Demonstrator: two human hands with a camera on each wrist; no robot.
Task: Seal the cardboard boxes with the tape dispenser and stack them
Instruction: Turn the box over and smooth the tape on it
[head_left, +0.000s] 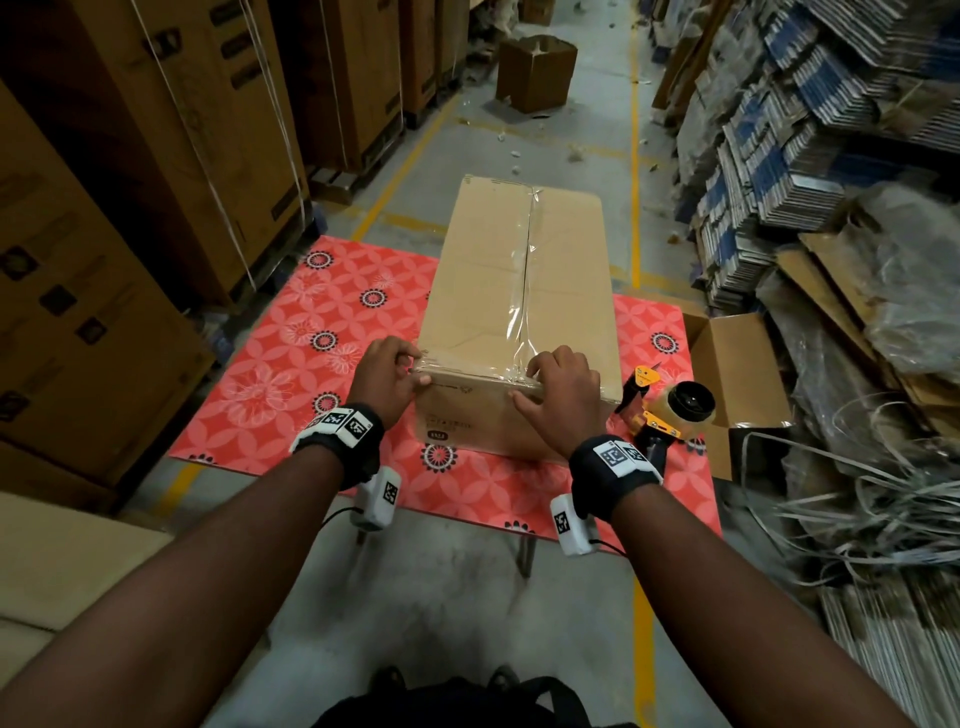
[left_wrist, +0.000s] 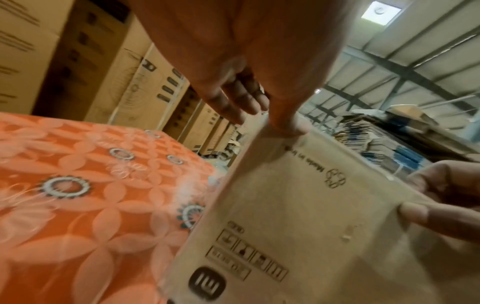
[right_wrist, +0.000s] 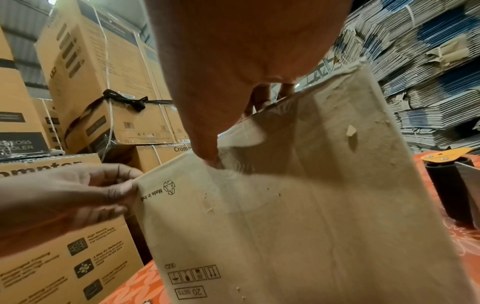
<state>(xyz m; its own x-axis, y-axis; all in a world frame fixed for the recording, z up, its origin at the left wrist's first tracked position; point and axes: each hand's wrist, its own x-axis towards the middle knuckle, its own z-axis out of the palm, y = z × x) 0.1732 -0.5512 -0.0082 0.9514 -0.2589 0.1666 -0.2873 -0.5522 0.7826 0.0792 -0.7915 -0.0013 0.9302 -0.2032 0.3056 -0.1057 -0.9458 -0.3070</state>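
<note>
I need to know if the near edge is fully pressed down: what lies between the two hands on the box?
In the head view, only a clear tape strip on the cardboard box edge lies between the left hand and right hand.

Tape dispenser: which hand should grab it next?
Probably the right hand: the tape dispenser lies just beside it on the table, while the left hand is across the box.
</note>
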